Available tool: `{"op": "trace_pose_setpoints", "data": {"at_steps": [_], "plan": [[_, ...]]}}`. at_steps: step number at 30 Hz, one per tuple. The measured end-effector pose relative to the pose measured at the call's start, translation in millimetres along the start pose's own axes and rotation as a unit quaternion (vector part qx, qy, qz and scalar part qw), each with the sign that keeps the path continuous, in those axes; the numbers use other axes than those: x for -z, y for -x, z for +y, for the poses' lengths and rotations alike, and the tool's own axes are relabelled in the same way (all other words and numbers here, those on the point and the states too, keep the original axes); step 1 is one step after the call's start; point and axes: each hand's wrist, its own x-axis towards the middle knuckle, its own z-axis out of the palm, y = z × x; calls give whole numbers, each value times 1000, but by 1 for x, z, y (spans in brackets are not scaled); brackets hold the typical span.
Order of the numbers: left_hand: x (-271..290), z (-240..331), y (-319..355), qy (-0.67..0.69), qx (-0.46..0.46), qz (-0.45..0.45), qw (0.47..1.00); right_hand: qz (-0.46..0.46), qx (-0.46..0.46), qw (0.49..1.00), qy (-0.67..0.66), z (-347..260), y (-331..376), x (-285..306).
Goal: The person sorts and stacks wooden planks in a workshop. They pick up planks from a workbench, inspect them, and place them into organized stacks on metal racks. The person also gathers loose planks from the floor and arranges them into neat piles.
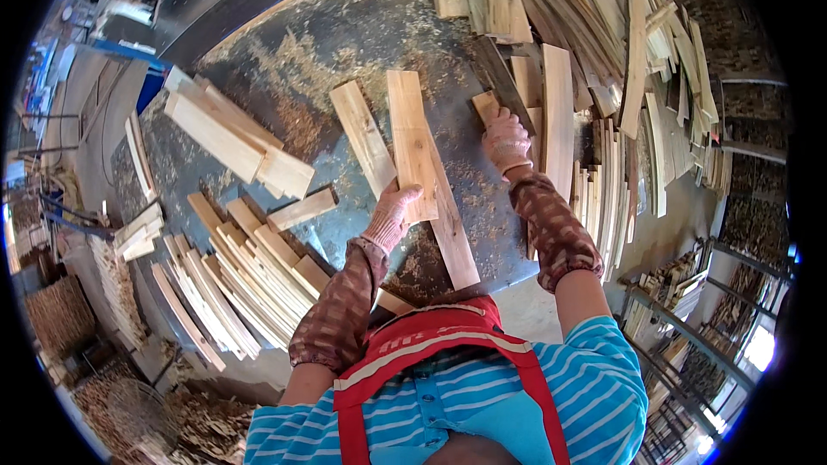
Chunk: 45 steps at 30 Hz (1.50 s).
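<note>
My left hand [394, 213], in a pale knitted glove, grips the lower left edge of a flat wooden board [408, 129], thumb on top. That board lies over a longer wooden plank [455, 249] reaching toward my apron. Another plank [362, 133] lies just to its left on the dark worktable [345, 241]. My right hand [506, 142], gloved the same way, is closed round a short wooden block [485, 106] beside a dark weathered board [495, 68]. The fingers partly hide the block's near end.
Stacked boards [560, 0] fill the far right, with a wide plank [557, 120] right of my right hand. On the left lie loose boards [215, 133] and a fanned row of strips [250, 267]. Sawdust [297, 120] covers the table; a dark machine bed [250, 0] stands beyond.
</note>
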Motion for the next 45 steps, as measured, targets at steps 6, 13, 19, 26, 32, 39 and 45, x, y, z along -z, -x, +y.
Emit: {"op": "trace_pose_setpoints", "data": {"at_steps": [6,13,19,26,32,39,45], "plan": [[20,-14,31,-5,-30,39,999,-18,-39,998,-46,3,-2,14],[93,-48,79,-72,-27,91,993,0,-109,983,-148,13,-4,45],[106,-89,84,-20,-24,64,997,8,-80,761,-643,23,38,-9],[69,-87,75,51,-43,28,997,-143,-125,520,-833,-73,134,27],[69,-79,72,62,-105,-13,993,-122,-128,507,-844,-115,153,39],[62,-50,90,41,-132,13,990,-175,-65,532,-826,-138,172,89],[39,-14,123,-63,-217,93,970,-132,-111,503,-847,-105,175,58]]}}
